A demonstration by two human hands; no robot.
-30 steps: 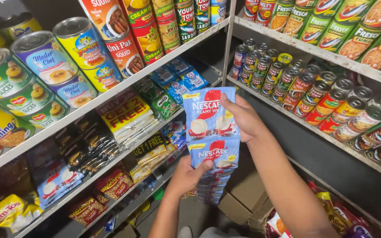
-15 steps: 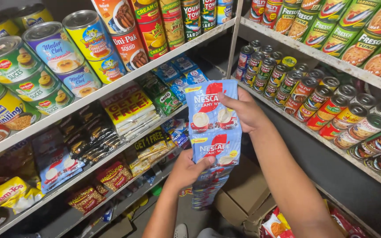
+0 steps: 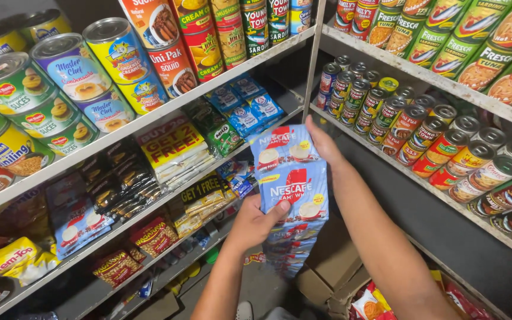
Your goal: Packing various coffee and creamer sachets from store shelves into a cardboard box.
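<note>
Left hand (image 3: 256,224) pinching the lower sachets and right hand (image 3: 322,142) gripping the top, we hold the hanging strip of blue coffee sachets (image 3: 290,184) between the shelves; light, floppy, slippery foil, likely best supported at both ends

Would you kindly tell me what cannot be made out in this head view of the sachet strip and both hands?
- Lower end of the sachet strip: blurred, dangling below the left hand.
- Right hand fingers: hidden behind the strip's top.
- Bottom shelf packets: dim, too blurred to identify.
- Top-row cans: cut off by the upper edge.
</note>
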